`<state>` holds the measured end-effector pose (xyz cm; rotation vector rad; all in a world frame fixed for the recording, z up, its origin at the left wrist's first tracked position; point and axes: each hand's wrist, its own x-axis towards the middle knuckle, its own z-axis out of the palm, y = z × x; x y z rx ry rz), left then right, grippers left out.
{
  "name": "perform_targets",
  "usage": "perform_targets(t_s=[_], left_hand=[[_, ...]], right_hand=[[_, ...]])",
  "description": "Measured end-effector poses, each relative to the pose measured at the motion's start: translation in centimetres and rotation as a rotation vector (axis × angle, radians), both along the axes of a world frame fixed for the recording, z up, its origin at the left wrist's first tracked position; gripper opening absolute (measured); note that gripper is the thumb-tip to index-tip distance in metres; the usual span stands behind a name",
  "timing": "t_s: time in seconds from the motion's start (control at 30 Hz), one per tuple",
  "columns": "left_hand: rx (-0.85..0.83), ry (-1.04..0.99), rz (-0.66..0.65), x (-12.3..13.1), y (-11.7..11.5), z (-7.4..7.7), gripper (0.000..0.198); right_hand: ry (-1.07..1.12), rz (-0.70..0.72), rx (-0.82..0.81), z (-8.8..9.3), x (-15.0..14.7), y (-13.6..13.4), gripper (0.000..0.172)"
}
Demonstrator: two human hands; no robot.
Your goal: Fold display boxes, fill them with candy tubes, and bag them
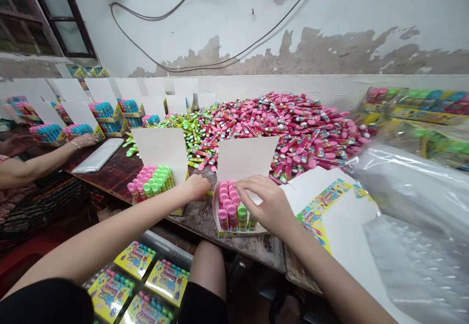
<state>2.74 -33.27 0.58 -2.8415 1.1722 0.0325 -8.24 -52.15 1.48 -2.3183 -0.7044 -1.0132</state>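
Observation:
My left hand (199, 187) is closed around a green candy tube (210, 193), only a bit of which shows. It sits between two display boxes on the table. My right hand (266, 201) reaches over the right-hand open box (242, 235), fingers stretched and thumb apart, fingertips at the pink caps. Pink-capped tubes (223, 220) fill that box's left part, and green-capped tubes (242, 217) stand at its front right. The left-hand box (161, 143) holds rows of upright pink-capped and green-capped tubes, its white lid raised.
Behind lies a large heap of pink tubes (293, 128) beside green ones (185, 127). Flat box cards (330, 202) and clear plastic (417, 246) are at right. Another person's hand (86, 140) is by filled boxes (110, 118). Packed boxes (166, 282) lie in a crate below.

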Motion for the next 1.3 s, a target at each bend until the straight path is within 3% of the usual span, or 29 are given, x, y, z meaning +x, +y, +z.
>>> perform_targets(t_s=[0.07, 0.17, 0.27, 0.37, 0.47, 0.57, 0.67, 0.77, 0.87, 0.97, 1.07, 1.17, 1.3], left_hand=[[0.058, -0.058, -0.016, -2.3, 1.0, 2.3, 0.005], [0.111, -0.164, -0.015, -6.4, 3.2, 6.2, 0.012], [0.011, -0.077, -0.03, -9.7, 4.7, 9.8, 0.01], [-0.096, 0.129, -0.055, -10.7, 4.7, 12.6, 0.019], [-0.296, 0.304, -0.097, -9.4, 3.6, 13.9, 0.025], [-0.581, 0.492, -0.175, -7.1, 1.7, 13.1, 0.031], [-0.751, 0.701, -0.229, -5.2, -1.4, 10.6, 0.029], [-0.787, 0.789, -0.23, -3.8, -4.7, 7.6, 0.03], [-0.697, 0.512, -0.188, -3.0, -6.8, 5.5, 0.027], [-0.591, 0.218, -0.186, -2.6, -7.0, 4.9, 0.023], [-0.614, 0.208, -0.178, -3.0, -6.0, 5.3, 0.015], [-0.861, 0.222, -0.034, -3.6, -4.6, 5.2, 0.013], [-1.327, 0.335, 0.142, -4.2, -3.9, 3.2, 0.026]], right_hand=[[-0.059, -0.052, -0.073, 0.5, -0.5, 0.2, 0.02], [-0.151, -0.083, -0.298, 1.2, -1.4, 1.5, 0.037], [-0.194, -0.04, -0.438, 1.7, -1.9, 3.6, 0.043], [-0.233, -0.022, -0.46, 2.2, -1.6, 4.2, 0.032], [-0.128, -0.052, -0.347, 2.4, -0.7, 1.5, 0.023], [0.184, -0.101, -0.019, 1.9, 0.5, -3.2, 0.03], [0.418, -0.07, 0.248, 0.8, 1.3, -6.8, 0.028], [0.49, -0.11, 0.253, -0.3, 1.9, -7.8, 0.031], [0.483, -0.11, 0.216, -0.9, 2.6, -7.2, 0.027], [0.514, -0.046, 0.232, -1.0, 3.3, -6.7, 0.036], [0.6, 0.021, 0.26, -1.1, 3.7, -6.7, 0.025], [0.681, 0.059, 0.427, -1.4, 3.7, -6.7, 0.027], [0.802, 0.168, 0.754, -1.5, 3.2, -6.0, 0.042]])
